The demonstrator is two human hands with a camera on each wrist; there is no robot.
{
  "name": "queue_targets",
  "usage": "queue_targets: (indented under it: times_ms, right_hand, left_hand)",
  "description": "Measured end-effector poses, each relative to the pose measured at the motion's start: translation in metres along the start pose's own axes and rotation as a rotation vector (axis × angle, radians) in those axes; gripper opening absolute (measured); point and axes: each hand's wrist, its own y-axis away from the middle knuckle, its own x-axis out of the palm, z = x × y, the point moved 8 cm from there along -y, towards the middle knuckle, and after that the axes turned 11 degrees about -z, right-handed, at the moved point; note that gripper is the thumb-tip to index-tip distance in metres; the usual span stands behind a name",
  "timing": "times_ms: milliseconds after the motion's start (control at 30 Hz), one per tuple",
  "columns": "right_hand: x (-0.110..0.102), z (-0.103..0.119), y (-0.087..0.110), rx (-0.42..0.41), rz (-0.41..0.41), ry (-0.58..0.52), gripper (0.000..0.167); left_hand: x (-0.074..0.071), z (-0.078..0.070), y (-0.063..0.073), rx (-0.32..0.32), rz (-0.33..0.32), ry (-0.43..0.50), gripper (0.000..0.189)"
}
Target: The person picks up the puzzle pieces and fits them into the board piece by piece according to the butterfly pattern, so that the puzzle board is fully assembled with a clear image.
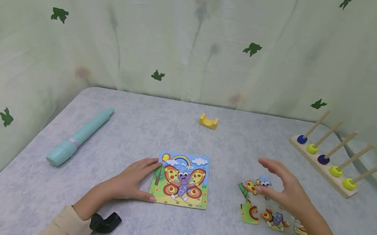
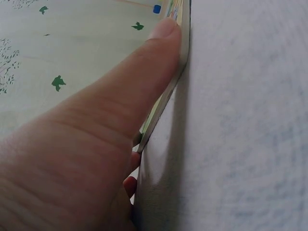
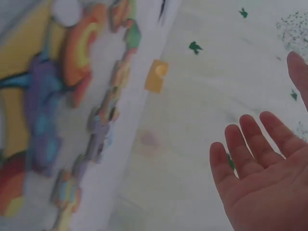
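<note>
A square puzzle board (image 1: 184, 180) printed with a butterfly, rainbow and sun lies face up near the middle of the table. My left hand (image 1: 137, 177) holds it along its left edge, thumb at the near corner and fingertips farther up that side. Seen from the left wrist, the thumb (image 2: 161, 45) lies along the board's edge. My right hand (image 1: 285, 189) hovers over loose jigsaw pieces with thumb and fingers spread apart, and nothing sits between them. Among those pieces are a green corner piece (image 1: 250, 213) and a purple-bodied piece (image 1: 275, 220). Others are partly hidden beneath the hand.
On the right stands a wooden peg rack (image 1: 327, 166) with blue and yellow rings on its upright pegs. A small yellow curved block (image 1: 208, 122) sits toward the back. A long teal wrapped thing resembling a folded umbrella (image 1: 79, 137) lies at the left. Behind hangs a pale leaf-print curtain (image 1: 199, 42).
</note>
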Motion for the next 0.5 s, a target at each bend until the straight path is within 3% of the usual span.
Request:
queue_targets:
  times_ms: [133,300,500]
  right_hand:
    - [0.001,-0.019,0.01,0.059,0.02,-0.027,0.063]
    - [0.014,-0.047,0.021,0.19,0.114,-0.072,0.064]
    - [0.026,-0.074,0.032,0.301,0.206,-0.042,0.066]
  left_hand:
    - [-0.001,-0.001,0.0,0.005,-0.004,-0.001,0.101]
    - [-0.001,-0.001,0.0,0.003,-0.006,0.001,0.102]
    - [0.0,0.0,0.001,0.003,-0.009,0.001,0.102]
